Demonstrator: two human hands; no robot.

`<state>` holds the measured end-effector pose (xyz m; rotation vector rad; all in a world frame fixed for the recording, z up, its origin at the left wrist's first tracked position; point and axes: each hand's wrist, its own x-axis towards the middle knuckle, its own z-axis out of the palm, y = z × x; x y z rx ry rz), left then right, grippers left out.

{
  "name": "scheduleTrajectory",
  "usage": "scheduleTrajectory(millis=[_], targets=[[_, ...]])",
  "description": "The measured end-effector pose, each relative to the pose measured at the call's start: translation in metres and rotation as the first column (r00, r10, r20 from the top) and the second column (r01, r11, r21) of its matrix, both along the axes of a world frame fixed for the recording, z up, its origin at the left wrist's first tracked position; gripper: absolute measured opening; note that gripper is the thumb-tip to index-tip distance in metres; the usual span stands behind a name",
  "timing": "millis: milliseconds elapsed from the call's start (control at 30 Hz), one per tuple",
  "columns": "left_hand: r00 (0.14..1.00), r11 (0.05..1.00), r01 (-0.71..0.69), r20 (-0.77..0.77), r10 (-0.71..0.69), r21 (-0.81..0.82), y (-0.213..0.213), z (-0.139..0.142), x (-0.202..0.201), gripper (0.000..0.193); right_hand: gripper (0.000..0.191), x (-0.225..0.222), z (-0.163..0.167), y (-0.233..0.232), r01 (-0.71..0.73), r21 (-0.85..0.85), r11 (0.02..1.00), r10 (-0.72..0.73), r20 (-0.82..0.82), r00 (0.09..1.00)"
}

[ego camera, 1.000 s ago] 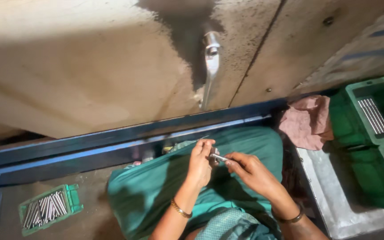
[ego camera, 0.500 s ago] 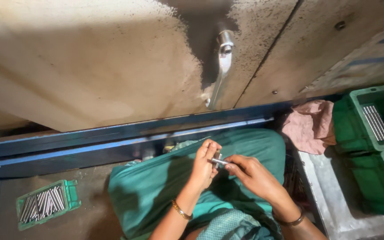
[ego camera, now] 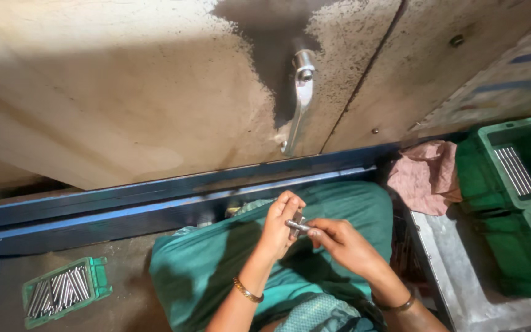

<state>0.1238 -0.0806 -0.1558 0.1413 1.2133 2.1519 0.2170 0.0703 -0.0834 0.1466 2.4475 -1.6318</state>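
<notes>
Two hands met over my lap, right above the green cloth (ego camera: 216, 276) stretched across my knees. My left hand (ego camera: 281, 224) had its fingers curled and pinched one end of a short metal pin (ego camera: 298, 225); my right hand (ego camera: 339, 241) pinched the other end between thumb and fingertips. So the pin sat level between both hands, just below the blue rail (ego camera: 155, 203). Up ahead, a metal lever (ego camera: 300, 101) hung on the stained panel (ego camera: 124, 98). Off to my right I saw a pink rag (ego camera: 425, 175) beside a green crate (ego camera: 511, 160) of rods. Down on my left, a small green tray (ego camera: 62, 294) held more pins.
</notes>
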Motion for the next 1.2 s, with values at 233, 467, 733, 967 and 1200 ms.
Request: scheduleTrajectory(millis=[233, 467, 733, 967, 1200], targets=[[0.979, 0.987, -0.113, 0.157, 0.130, -0.112, 0.000, 0.002, -0.016, 0.023, 0.022, 0.012, 0.015, 0.010, 0.074, -0.218, 0.973, -0.127, -0.239, 0.963], [0.966, 0.991, -0.131, 0.223, 0.134, -0.029, 0.005, 0.008, -0.008, 0.022, 0.030, 0.000, 0.042, -0.013, 0.199, 0.211, 0.957, -0.127, -0.311, 0.942], [0.975, 0.992, -0.122, 0.186, 0.121, -0.008, 0.004, 0.016, -0.004, 0.023, 0.030, -0.001, 0.046, -0.017, 0.198, 0.253, 0.947, -0.084, -0.397, 0.914], [0.982, 0.994, -0.101, 0.162, 0.093, 0.042, 0.003, 0.020, -0.001, 0.023, 0.029, 0.000, 0.042, -0.019, 0.176, 0.259, 0.950, -0.088, -0.319, 0.944], [0.993, 0.994, -0.084, 0.074, 0.089, -0.062, 0.004, 0.026, -0.002, 0.022, 0.025, 0.001, 0.020, -0.011, 0.166, 0.217, 0.962, -0.110, -0.249, 0.962]])
